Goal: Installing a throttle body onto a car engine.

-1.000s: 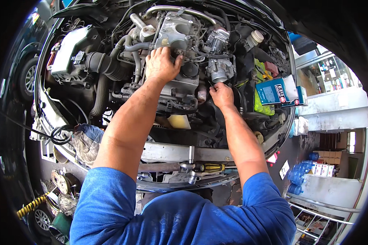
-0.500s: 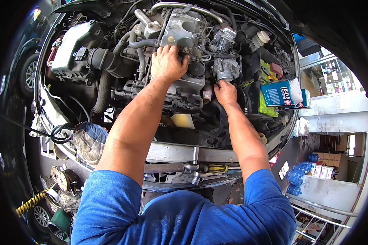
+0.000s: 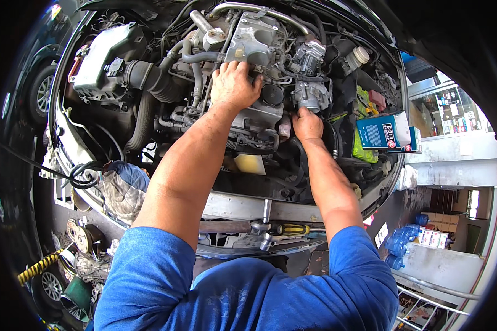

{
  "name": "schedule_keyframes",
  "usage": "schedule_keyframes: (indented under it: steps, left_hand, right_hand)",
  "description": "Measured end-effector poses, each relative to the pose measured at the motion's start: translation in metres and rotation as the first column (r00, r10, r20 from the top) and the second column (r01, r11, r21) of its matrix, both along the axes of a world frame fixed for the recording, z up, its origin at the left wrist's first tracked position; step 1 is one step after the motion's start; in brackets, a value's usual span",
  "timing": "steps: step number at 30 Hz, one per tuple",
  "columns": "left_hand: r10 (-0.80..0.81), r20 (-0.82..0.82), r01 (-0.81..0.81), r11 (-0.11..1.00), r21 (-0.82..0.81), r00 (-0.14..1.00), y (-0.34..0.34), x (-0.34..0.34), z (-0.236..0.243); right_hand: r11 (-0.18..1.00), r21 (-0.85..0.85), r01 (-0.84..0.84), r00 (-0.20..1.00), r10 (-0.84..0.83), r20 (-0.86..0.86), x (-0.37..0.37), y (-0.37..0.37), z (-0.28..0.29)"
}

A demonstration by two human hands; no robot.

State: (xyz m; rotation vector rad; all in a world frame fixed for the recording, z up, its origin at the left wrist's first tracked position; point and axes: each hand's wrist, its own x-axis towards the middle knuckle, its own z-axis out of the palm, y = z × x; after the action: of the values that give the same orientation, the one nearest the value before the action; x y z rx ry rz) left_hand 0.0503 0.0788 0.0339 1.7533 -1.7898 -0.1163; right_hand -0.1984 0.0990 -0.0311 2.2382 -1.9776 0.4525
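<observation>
My left hand (image 3: 234,86) lies palm down across the top of the engine, fingers spread over the near edge of the metal engine cover (image 3: 254,39). A round black oil filler cap (image 3: 271,94) sits just right of its thumb. My right hand (image 3: 308,126) is closed at the lower left side of a silver throttle body (image 3: 312,97). Its thumb and fingers are bent together against the near end of that part. Whatever they grip is too small or hidden to make out. Left of this hand is a pinkish, dirty cylindrical part (image 3: 284,127).
A white-topped air filter box (image 3: 105,60) with a ribbed intake hose (image 3: 149,77) fills the left of the bay. Blue cartons (image 3: 378,132) lie at the right. A ratchet (image 3: 266,215) and a yellow-black screwdriver (image 3: 292,229) rest along the front edge, near a bundled cloth (image 3: 124,193).
The whole view has shifted a little, so the engine bay sits slightly farther right in the picture. Both hands remain at the same places on the engine.
</observation>
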Motion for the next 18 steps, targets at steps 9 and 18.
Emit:
schedule_keyframes:
  steps: [9, 18]
  left_hand:
    - [0.062, 0.011, -0.061, 0.996, -0.061, 0.998, -0.001, -0.003, -0.007]
    - [0.197, -0.207, -0.244, 0.940, -0.237, 0.958, -0.013, -0.003, -0.013]
  right_hand:
    - [0.992, -0.100, -0.083, 0.922, 0.115, 0.371, -0.073, 0.117, 0.070]
    - [0.985, -0.119, 0.125, 0.990, -0.117, 0.073, -0.256, 0.196, 0.061]
